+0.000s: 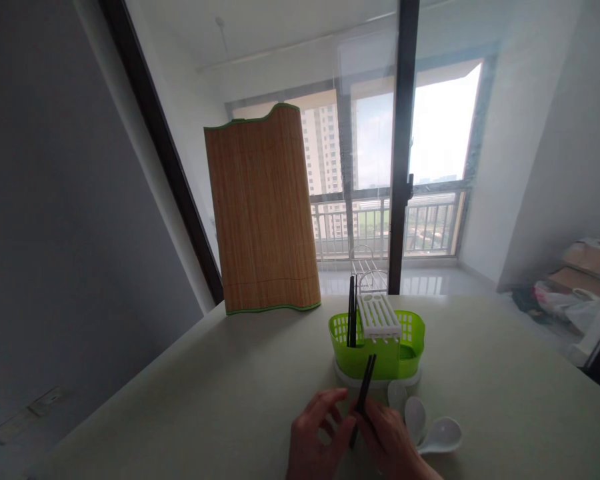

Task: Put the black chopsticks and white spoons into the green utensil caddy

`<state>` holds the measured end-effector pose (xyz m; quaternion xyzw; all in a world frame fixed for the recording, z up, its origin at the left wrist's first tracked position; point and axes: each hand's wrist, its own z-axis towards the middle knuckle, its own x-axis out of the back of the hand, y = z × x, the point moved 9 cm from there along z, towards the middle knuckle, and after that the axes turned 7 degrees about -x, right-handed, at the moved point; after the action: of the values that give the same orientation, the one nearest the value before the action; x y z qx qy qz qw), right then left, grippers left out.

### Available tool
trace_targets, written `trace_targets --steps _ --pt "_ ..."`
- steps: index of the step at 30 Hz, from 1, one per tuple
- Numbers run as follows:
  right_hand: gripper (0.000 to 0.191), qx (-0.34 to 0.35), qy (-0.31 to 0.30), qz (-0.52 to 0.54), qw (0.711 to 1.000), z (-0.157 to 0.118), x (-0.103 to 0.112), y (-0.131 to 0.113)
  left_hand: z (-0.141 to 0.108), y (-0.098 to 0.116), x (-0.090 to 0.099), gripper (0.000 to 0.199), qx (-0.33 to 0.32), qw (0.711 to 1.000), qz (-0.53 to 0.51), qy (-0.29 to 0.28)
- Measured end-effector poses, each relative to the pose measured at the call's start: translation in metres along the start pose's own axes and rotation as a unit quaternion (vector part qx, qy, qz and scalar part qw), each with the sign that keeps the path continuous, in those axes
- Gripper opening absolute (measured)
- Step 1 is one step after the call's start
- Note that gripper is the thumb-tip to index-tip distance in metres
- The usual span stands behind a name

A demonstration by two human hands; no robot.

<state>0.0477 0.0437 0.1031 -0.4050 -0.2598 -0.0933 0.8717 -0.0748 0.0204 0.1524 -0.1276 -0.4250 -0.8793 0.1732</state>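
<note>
A pair of black chopsticks (367,383) stands slanted above the table, gripped in my right hand (386,433). Close on their left, my left hand (316,432) has curved fingers with the thumb apart from them. Its thumb tip is next to the lower part of the chopsticks; whether it touches I cannot tell. White spoons (443,435) lie on the table just right of my right hand, partly overlapping. Beyond my hands is a green utensil basket (375,363) on a white base, with more black chopsticks (351,317) upright in its left part.
A white slotted rack (380,317) sits across the basket's middle, with a white wire frame (370,277) behind it. At the far left of the white table (220,387), a green-edged bamboo mat (265,213) stands upright. Behind is a glass door with a dark frame (404,147).
</note>
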Motion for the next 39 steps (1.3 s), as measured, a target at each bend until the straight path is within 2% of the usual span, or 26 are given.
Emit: trace_targets --steps 3,8,11,14,17,20,23,26,29,32,34,39 --pt "0.019 0.045 -0.010 -0.013 0.999 0.001 -0.001 -0.011 0.016 0.016 -0.006 0.032 -0.032 0.998 -0.025 -0.050" --pt "0.019 0.100 -0.014 -0.076 0.992 0.000 -0.007 -0.020 0.029 0.024 -0.015 0.012 -0.031 0.992 0.015 -0.123" --pt "0.016 0.095 -0.017 -0.093 0.991 -0.001 -0.009 -0.017 0.035 0.026 -0.007 0.009 -0.013 0.991 0.011 -0.136" --pt "0.022 0.077 -0.015 -0.113 0.990 -0.001 -0.005 -0.013 0.055 0.027 0.019 0.010 0.019 0.997 -0.021 -0.073" --pt "0.031 0.052 0.006 -0.138 0.989 0.001 0.006 -0.008 0.086 0.033 0.054 0.015 0.033 0.998 -0.053 0.026" --pt "0.023 0.038 0.013 -0.170 0.985 0.004 0.013 -0.003 0.120 0.044 0.085 0.019 -0.001 0.989 -0.075 0.127" --pt "0.016 0.043 0.016 -0.203 0.978 0.006 0.014 -0.002 0.151 0.048 0.094 0.021 -0.036 0.983 -0.059 0.172" --pt "0.014 0.048 0.019 -0.212 0.976 0.007 0.014 -0.003 0.179 0.031 0.073 0.024 -0.036 0.991 -0.010 0.126" --pt "0.014 0.054 0.024 -0.211 0.976 0.006 0.014 -0.003 0.195 -0.005 0.040 0.026 -0.006 0.997 0.047 0.054" --pt "0.016 0.070 0.035 -0.214 0.974 0.005 0.015 -0.003 0.199 -0.041 0.016 0.024 0.020 0.996 0.084 0.015" --pt "0.016 0.077 0.040 -0.219 0.972 0.005 0.015 -0.002 0.198 -0.056 0.004 0.023 0.027 0.995 0.097 0.001" --pt "0.018 0.076 0.034 -0.231 0.969 0.006 0.014 -0.005 0.195 -0.071 -0.020 0.023 0.024 0.991 0.122 -0.049"
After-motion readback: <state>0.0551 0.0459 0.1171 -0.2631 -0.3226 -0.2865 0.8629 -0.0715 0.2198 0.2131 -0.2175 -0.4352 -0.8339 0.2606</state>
